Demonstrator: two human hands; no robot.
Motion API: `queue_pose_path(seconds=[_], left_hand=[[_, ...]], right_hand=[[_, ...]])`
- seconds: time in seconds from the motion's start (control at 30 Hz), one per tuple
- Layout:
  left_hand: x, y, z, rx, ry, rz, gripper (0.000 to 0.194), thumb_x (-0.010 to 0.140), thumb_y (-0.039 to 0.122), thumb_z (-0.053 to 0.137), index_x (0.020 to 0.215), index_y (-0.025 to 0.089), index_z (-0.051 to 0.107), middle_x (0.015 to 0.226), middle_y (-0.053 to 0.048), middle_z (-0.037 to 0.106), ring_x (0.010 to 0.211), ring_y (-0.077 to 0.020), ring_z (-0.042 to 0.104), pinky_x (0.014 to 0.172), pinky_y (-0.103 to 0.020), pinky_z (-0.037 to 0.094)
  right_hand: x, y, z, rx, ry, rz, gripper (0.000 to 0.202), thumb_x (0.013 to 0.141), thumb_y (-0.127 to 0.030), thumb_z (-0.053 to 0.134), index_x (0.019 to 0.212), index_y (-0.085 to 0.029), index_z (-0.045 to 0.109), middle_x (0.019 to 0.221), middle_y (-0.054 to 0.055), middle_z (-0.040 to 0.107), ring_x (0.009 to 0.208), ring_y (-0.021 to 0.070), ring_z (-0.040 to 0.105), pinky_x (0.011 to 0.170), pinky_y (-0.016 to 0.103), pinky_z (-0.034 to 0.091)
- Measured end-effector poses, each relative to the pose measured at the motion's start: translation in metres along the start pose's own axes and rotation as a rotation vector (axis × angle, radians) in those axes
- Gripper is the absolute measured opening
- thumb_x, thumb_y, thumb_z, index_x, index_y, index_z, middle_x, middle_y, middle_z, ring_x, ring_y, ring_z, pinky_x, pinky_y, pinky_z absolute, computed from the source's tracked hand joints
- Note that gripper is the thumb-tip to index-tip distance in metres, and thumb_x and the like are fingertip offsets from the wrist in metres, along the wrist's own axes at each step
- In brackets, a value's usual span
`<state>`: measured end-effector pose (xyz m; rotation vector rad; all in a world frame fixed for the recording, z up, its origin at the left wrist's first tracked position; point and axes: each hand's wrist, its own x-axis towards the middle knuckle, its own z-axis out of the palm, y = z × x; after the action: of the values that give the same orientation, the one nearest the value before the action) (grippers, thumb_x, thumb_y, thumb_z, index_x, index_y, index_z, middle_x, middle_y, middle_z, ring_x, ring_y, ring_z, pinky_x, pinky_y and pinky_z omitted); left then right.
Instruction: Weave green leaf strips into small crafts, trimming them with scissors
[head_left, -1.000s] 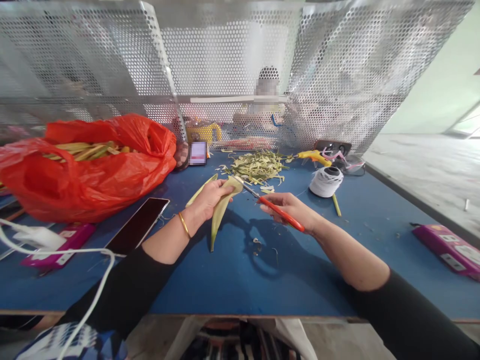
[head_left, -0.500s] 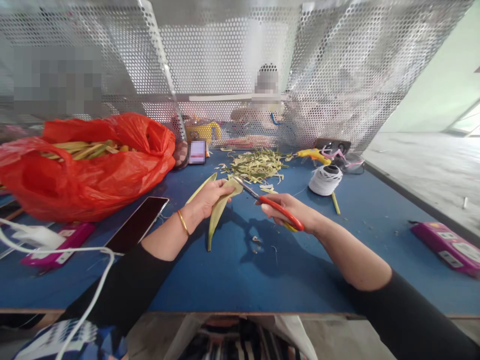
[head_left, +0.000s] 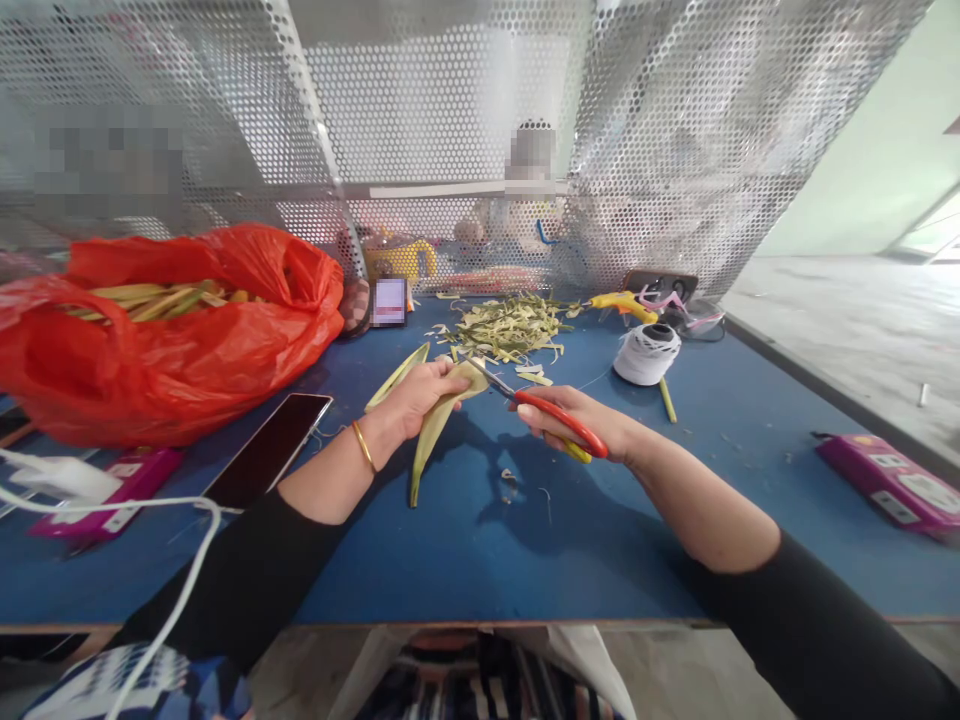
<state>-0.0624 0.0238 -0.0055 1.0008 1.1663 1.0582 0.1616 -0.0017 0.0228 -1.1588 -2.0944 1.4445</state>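
Observation:
My left hand (head_left: 421, 393) pinches a long pale green leaf (head_left: 429, 445), whose pointed end hangs down toward the blue table. Red-handled scissors (head_left: 559, 418) are in my right hand (head_left: 581, 420), fingers wrapped round the handles. The scissor blades reach left to the leaf's upper edge, just beside my left fingertips. Behind my left wrist lies another green leaf strip (head_left: 397, 375). A heap of cut leaf scraps (head_left: 510, 325) sits just beyond the blades.
A red plastic bag (head_left: 225, 370) of leaves fills the left side, with a phone (head_left: 268, 450) near it. To the right are a white thread spool (head_left: 648, 354), a yellow glue gun (head_left: 622, 305) and a purple power strip (head_left: 892, 480). Perforated metal panels (head_left: 450, 110) stand behind.
The view has shifted slightly. The scissors and the leaf's upper edge remain together, with the handles a little wider apart. My left hand keeps its hold on the leaf.

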Motion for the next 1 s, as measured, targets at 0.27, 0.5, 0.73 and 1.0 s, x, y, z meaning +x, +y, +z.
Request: queue_pose_path(seconds=[0.27, 0.5, 0.73, 1.0], left_hand=[[0.0, -0.002, 0.0, 0.028, -0.02, -0.036, 0.011, 0.073, 0.01, 0.07, 0.073, 0.013, 0.06, 0.055, 0.003, 0.058, 0.039, -0.006, 0.049, 0.042, -0.017, 0.039], [-0.002, 0.0, 0.002, 0.019, -0.005, -0.047, 0.013, 0.072, 0.009, 0.071, 0.071, 0.014, 0.059, 0.056, 0.003, 0.059, 0.04, -0.0056, 0.05, 0.043, -0.017, 0.04], [0.0, -0.002, 0.0, 0.004, -0.008, -0.066, 0.009, 0.073, 0.009, 0.07, 0.074, 0.013, 0.062, 0.058, 0.001, 0.063, 0.04, -0.0066, 0.052, 0.044, -0.018, 0.042], [-0.009, 0.019, -0.003, -0.237, 0.091, -0.012, 0.012, 0.083, 0.007, 0.057, 0.079, 0.008, 0.068, 0.072, -0.008, 0.071, 0.053, -0.0096, 0.062, 0.053, -0.018, 0.052]], right_hand=[[0.002, -0.005, 0.005, 0.082, 0.054, 0.062, 0.054, 0.066, -0.069, 0.065, 0.077, -0.017, 0.053, 0.062, -0.005, 0.045, 0.045, 0.0055, 0.039, 0.041, 0.022, 0.028], [0.003, -0.005, 0.007, 0.117, 0.1, 0.082, 0.049, 0.062, -0.062, 0.073, 0.074, -0.017, 0.058, 0.053, -0.009, 0.034, 0.044, 0.0051, 0.028, 0.043, 0.022, 0.024], [0.006, 0.001, 0.008, 0.042, 0.153, 0.056, 0.053, 0.065, -0.066, 0.066, 0.082, -0.016, 0.063, 0.051, -0.008, 0.033, 0.044, 0.0073, 0.032, 0.045, 0.023, 0.026], [0.006, -0.002, -0.007, -0.833, 0.453, 0.149, 0.038, 0.081, -0.048, 0.056, 0.101, -0.019, 0.069, 0.073, 0.007, 0.064, 0.065, 0.0191, 0.054, 0.055, 0.028, 0.029]])
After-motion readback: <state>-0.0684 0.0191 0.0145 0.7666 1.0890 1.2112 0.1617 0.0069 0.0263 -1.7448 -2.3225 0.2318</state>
